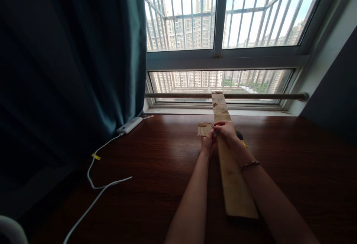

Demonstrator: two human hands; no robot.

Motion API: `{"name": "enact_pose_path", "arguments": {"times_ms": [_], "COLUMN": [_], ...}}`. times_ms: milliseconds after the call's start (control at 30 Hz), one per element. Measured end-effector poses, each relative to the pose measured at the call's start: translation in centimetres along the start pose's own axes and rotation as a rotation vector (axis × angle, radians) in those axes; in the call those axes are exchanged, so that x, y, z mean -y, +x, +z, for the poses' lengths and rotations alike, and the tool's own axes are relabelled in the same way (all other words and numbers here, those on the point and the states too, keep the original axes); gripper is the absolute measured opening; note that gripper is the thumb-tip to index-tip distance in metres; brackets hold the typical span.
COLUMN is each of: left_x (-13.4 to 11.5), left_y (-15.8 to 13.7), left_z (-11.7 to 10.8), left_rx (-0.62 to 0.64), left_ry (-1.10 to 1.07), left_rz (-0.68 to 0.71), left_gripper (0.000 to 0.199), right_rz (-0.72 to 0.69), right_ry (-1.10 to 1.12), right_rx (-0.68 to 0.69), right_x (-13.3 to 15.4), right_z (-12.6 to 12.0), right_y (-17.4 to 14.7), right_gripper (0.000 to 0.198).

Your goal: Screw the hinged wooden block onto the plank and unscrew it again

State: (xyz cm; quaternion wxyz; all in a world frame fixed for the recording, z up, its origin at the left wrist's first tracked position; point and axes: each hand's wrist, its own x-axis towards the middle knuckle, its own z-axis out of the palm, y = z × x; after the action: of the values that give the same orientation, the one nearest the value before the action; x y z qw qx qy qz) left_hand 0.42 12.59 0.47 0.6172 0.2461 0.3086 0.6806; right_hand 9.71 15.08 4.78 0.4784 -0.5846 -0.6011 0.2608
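Observation:
A long wooden board (pixel 235 188) lies lengthwise before me, its far end by the metal rail at the window. Beside the board's left edge, a short, rough-edged piece of wood (pixel 205 128) juts out to the left. My left hand (pixel 208 144) is closed just below this piece, its fingertips meeting those of the other hand. My right hand (pixel 227 129) rests over the board, thumb and fingers pinched together. Something small and dark shows at the fingertips, too small to name. Partly hidden behind my right hand is a black and yellow object (pixel 241 138).
Everything lies on a dark reddish-brown wooden surface (pixel 156 154). At the left are a white power strip (pixel 129 125), its white cable (pixel 92 184) and a yellow tag (pixel 96 156). A blue curtain (pixel 122 50) hangs there. A metal rail (pixel 178 95) crosses the window.

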Motion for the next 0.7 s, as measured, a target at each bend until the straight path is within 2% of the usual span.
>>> {"name": "enact_pose_path", "arguments": {"times_ms": [200, 433, 700], "left_x": [-0.03, -0.05, 0.35], "left_y": [0.09, 0.18, 0.49], "left_z": [-0.07, -0.16, -0.26], "left_rx": [0.018, 0.025, 0.028], "left_ry": [0.011, 0.025, 0.089], "left_rz": [-0.025, 0.013, 0.062], "left_gripper": [0.027, 0.030, 0.030], "right_rz": [0.046, 0.125, 0.131], "right_ry": [0.168, 0.324, 0.355], "right_rx": [0.028, 0.002, -0.022], "right_x": [-0.07, 0.41, -0.01], "right_z": [0.19, 0.23, 0.51], "right_y": [0.11, -0.32, -0.14], "right_gripper": [0.020, 0.022, 0.020]}}
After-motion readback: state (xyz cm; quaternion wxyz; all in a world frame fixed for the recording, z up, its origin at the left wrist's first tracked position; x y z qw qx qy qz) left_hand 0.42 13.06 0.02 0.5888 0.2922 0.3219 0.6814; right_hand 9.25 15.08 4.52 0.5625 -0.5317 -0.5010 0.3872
